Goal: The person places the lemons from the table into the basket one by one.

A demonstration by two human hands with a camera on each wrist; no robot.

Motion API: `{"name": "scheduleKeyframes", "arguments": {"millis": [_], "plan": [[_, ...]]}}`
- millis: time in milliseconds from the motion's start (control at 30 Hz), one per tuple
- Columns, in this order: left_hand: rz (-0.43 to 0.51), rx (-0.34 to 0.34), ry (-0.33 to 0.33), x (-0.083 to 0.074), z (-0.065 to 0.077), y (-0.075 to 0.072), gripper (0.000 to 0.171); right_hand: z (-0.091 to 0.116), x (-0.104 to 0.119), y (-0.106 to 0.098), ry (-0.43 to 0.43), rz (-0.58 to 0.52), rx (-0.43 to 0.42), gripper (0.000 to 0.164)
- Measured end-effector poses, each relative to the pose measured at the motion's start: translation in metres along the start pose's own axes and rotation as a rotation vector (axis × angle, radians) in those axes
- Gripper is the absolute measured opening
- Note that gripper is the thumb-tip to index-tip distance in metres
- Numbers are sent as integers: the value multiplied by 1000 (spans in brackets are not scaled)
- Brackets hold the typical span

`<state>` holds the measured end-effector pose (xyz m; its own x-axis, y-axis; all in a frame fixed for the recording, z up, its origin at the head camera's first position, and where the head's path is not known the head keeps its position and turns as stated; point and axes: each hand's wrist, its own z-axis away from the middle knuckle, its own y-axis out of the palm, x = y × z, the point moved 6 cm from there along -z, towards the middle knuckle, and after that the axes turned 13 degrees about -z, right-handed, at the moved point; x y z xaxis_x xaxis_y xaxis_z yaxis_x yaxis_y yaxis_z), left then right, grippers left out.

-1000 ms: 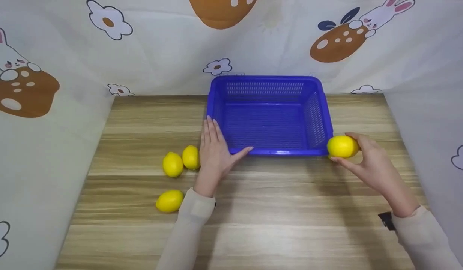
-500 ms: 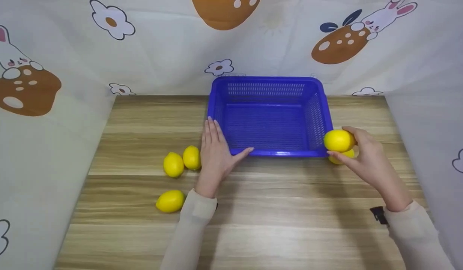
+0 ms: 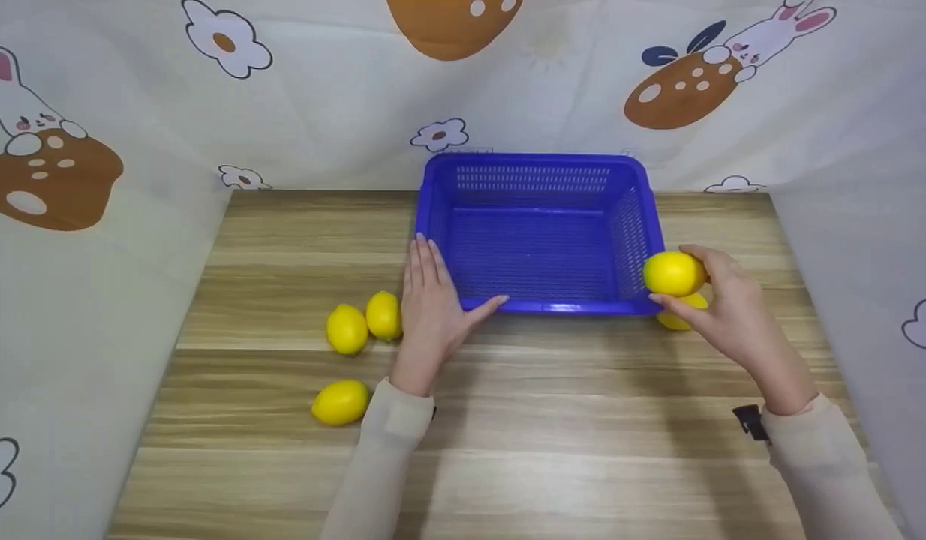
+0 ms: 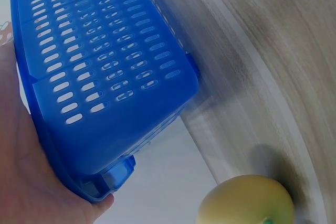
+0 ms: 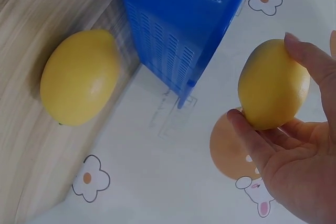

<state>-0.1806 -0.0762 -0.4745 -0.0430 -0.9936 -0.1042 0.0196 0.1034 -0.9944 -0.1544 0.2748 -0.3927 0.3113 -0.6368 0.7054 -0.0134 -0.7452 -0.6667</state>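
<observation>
A blue plastic basket (image 3: 560, 307) with slotted walls stands at the back of the wooden table. My left hand (image 3: 433, 300) rests on its front left corner, fingers straight along the left rim and thumb on the front rim. In my right hand (image 3: 733, 322) a yellow lemon (image 3: 673, 273) is pinched between thumb and fingers, raised at the basket's front right corner. Beneath it another lemon (image 3: 680, 313) lies on the table, partly hidden by the hand. The right wrist view shows the held lemon (image 5: 274, 85) apart from the basket wall (image 5: 163, 40).
Left of my left hand, two lemons lie side by side, one lemon (image 3: 347, 329) and a second lemon (image 3: 384, 315). A further lemon (image 3: 341, 402) sits nearer, beside the left sleeve. Patterned cloth (image 3: 320, 97) walls in the table (image 3: 553, 450) at the back and sides.
My right hand has lifted its lemon up and a little to the left, and the lemon below has come into view. The left hand stays on the basket.
</observation>
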Motion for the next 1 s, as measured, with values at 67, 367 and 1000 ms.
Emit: {"name": "scheduleKeyframes", "arguments": {"millis": [67,367,1000], "plan": [[-1,-3,0,0,0,0,137,-1,1,0,-9,-1,-6,70],[2,-5,-4,0,0,0,137,-6,3,0,-23,-5,4,70],[1,8,0,0,0,0,137,-21,10,6,-9,-24,36,70]]}}
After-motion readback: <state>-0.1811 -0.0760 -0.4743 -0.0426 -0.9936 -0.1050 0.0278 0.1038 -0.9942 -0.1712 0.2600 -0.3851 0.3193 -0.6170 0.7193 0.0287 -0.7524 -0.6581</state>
